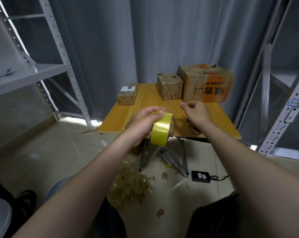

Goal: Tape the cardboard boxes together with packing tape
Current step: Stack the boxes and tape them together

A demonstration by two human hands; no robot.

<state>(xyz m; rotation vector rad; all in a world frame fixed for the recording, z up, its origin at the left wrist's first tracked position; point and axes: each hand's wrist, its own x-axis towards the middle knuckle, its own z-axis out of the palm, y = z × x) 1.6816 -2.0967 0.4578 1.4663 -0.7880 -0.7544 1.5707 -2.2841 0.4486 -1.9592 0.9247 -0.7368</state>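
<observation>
My left hand (143,124) grips a roll of yellowish packing tape (160,131) above the near edge of the small wooden table (145,100). My right hand (196,112) is just to the right of it, thumb and forefinger pinched together; a clear strip of tape seems to run from the roll to that pinch, faint and blurred. At the table's back right stand a large orange-printed cardboard box (207,83) and a medium cardboard box (170,86) touching it. Two small boxes (127,94) sit at the back left edge.
Scissors (193,127) lie on the table, partly behind my right wrist. Crumpled used tape (131,184) litters the floor under the table, next to a black device with a cable (201,176). Metal shelving stands left (59,48) and right (281,107); grey curtains hang behind.
</observation>
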